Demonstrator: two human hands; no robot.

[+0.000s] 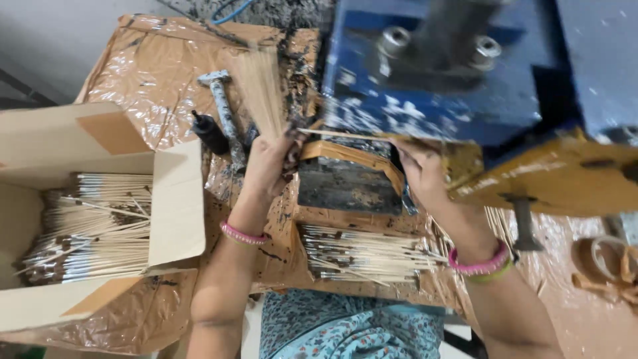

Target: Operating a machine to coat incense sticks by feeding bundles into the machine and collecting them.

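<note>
My left hand (269,163) grips a fanned bundle of thin bamboo sticks (262,90) that points away from me. My right hand (422,169) pinches a single stick (345,135) lying sideways along the front of the blue machine (438,73). Between the hands sits a dark, stained metal block (345,186) with a tan strip across its top. A pile of coated sticks (359,256) lies on the table just below the block. Both wrists wear pink bangles.
An open cardboard box (176,199) at the left holds several coated sticks (93,229). Brown plastic sheeting (153,60) covers the table. A hammer (222,110) and a black bottle (211,133) lie behind my left hand. A tape roll (608,256) sits at the right.
</note>
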